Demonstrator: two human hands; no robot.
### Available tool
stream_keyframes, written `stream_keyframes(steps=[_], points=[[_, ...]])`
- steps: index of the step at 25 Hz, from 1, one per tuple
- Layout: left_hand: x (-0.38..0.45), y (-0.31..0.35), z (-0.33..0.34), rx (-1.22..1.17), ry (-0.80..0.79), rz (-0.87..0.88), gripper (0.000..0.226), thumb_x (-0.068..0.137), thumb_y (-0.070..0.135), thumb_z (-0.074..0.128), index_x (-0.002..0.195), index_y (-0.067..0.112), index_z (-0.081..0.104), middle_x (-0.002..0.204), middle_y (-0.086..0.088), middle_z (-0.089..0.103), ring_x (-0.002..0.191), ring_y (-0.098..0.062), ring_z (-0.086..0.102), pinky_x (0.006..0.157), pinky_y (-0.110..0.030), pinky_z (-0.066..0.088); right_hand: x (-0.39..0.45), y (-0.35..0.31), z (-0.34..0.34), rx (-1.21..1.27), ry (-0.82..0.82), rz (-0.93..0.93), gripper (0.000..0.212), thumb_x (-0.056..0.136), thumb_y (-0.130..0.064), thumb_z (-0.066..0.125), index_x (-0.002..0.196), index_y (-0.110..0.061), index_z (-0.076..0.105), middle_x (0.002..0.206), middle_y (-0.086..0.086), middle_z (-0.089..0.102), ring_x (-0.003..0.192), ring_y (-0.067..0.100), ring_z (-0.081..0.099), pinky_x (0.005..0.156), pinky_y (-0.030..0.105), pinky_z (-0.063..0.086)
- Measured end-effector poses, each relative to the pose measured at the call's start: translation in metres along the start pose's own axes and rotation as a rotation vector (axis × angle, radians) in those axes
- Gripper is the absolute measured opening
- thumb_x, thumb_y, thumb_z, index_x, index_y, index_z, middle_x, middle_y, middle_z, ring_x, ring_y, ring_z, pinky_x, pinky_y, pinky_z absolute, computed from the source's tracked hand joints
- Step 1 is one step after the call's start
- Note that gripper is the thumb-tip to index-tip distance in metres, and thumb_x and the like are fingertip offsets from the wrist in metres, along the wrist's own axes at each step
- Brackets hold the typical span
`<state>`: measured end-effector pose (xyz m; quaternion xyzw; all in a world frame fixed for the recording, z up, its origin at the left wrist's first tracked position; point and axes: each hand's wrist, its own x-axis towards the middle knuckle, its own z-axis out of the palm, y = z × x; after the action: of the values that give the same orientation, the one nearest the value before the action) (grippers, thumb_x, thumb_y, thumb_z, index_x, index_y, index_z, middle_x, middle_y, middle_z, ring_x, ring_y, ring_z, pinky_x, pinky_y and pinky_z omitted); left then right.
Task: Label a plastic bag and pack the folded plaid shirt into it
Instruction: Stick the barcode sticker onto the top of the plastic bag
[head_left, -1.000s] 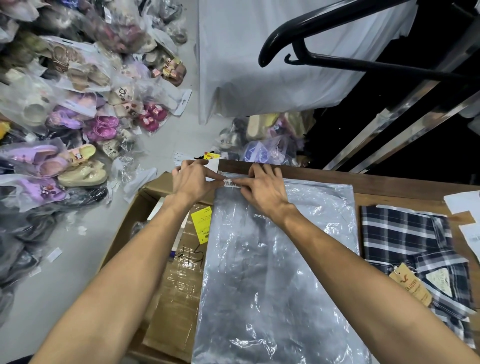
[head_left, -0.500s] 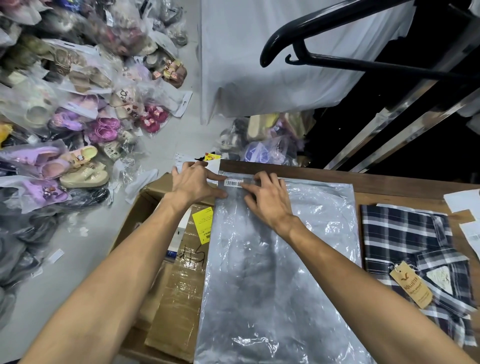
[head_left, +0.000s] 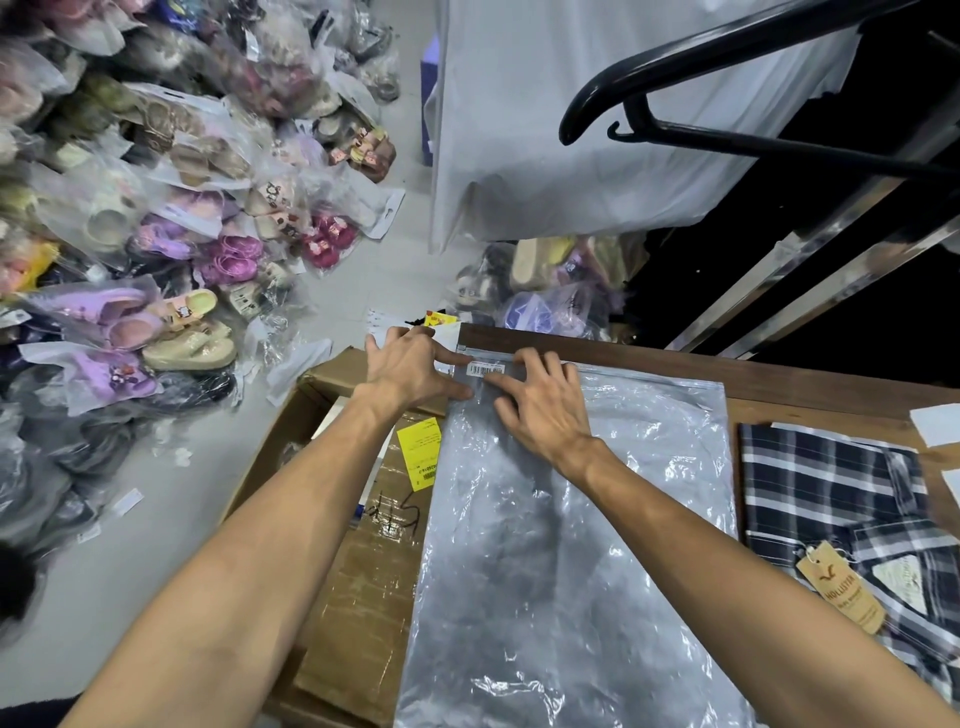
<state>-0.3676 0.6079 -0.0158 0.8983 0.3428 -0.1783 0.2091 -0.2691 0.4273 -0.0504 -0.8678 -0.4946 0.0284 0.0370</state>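
Note:
A clear plastic bag (head_left: 571, 545) lies flat on the wooden table (head_left: 779, 384), its left part over a cardboard box. A small white barcode label (head_left: 485, 368) sits on the bag's far left corner. My left hand (head_left: 410, 371) rests at that corner, fingers spread, thumb and forefinger either side of the label. My right hand (head_left: 540, 400) lies flat on the bag just right of the label, fingers pressing beside it. The folded dark plaid shirt (head_left: 841, 499) with a tan hang tag (head_left: 841, 592) lies on the table to the right of the bag.
A cardboard box (head_left: 358, 545) with a yellow sticker (head_left: 418, 449) stands at the table's left. Bagged sandals (head_left: 171, 312) are piled on the floor to the left. A black hanger (head_left: 727, 78) and a white sheet (head_left: 571, 130) hang ahead. White papers (head_left: 935, 423) lie at the table's right edge.
My right hand has slid back from over the label toward me, leaving the label uncovered and stuck on the bag. My left hand has stayed at the corner.

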Motion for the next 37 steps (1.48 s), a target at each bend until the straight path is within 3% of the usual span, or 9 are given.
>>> stream_keyframes(steps=[8, 15, 20, 26, 30, 37], points=[[0.001, -0.001, 0.001, 0.015, -0.012, -0.003, 0.059, 0.062, 0.074, 0.074, 0.12, 0.063, 0.062, 0.154, 0.002, 0.045, 0.137, -0.027, 0.038, 0.112, -0.06, 0.024, 0.016, -0.013, -0.002, -0.048, -0.029, -0.06, 0.042, 0.092, -0.046, 0.044, 0.128, -0.041, 0.064, 0.119, 0.007, 0.057, 0.1, 0.03, 0.051, 0.081, 0.044, 0.038], [0.002, 0.001, -0.002, -0.014, -0.031, -0.006, 0.062, 0.061, 0.069, 0.077, 0.12, 0.062, 0.062, 0.153, 0.001, 0.046, 0.137, -0.03, 0.037, 0.112, -0.064, 0.024, 0.008, -0.022, -0.002, -0.045, 0.001, -0.054, 0.04, 0.091, -0.045, 0.04, 0.11, -0.034, 0.074, 0.117, 0.005, 0.06, 0.1, 0.028, 0.05, 0.08, 0.043, 0.036], [-0.001, 0.002, 0.001, 0.016, -0.031, -0.019, 0.062, 0.065, 0.071, 0.076, 0.124, 0.063, 0.059, 0.149, 0.0, 0.049, 0.137, -0.031, 0.038, 0.112, -0.063, 0.024, 0.008, -0.01, -0.006, -0.059, 0.0, -0.052, 0.033, 0.093, -0.048, 0.046, 0.111, -0.042, 0.074, 0.112, 0.001, 0.061, 0.101, 0.027, 0.05, 0.081, 0.044, 0.035], [-0.003, 0.027, -0.005, 0.07, -0.011, 0.008, 0.061, 0.069, 0.068, 0.077, 0.127, 0.059, 0.059, 0.149, -0.001, 0.048, 0.137, -0.031, 0.038, 0.113, -0.065, 0.024, -0.001, 0.015, -0.018, -0.038, 0.06, 0.055, 0.039, 0.091, -0.049, 0.042, 0.098, -0.038, 0.079, 0.107, 0.001, 0.062, 0.098, 0.026, 0.05, 0.081, 0.043, 0.033], [-0.011, 0.039, -0.002, 0.122, 0.005, 0.002, 0.061, 0.071, 0.066, 0.077, 0.129, 0.057, 0.059, 0.148, -0.001, 0.048, 0.137, -0.031, 0.037, 0.113, -0.064, 0.024, -0.005, 0.015, -0.02, -0.096, 0.011, 0.023, 0.04, 0.093, -0.053, 0.041, 0.115, -0.042, 0.073, 0.117, 0.003, 0.063, 0.104, 0.027, 0.051, 0.083, 0.044, 0.033], [-0.009, 0.025, 0.001, 0.14, 0.003, -0.089, 0.055, 0.076, 0.055, 0.074, 0.13, 0.054, 0.06, 0.141, 0.0, 0.051, 0.134, -0.029, 0.038, 0.115, -0.062, 0.02, -0.02, 0.043, -0.014, -0.022, -0.033, 0.146, 0.047, 0.088, -0.051, 0.039, 0.119, -0.039, 0.072, 0.11, 0.006, 0.062, 0.099, 0.031, 0.05, 0.084, 0.044, 0.035]])
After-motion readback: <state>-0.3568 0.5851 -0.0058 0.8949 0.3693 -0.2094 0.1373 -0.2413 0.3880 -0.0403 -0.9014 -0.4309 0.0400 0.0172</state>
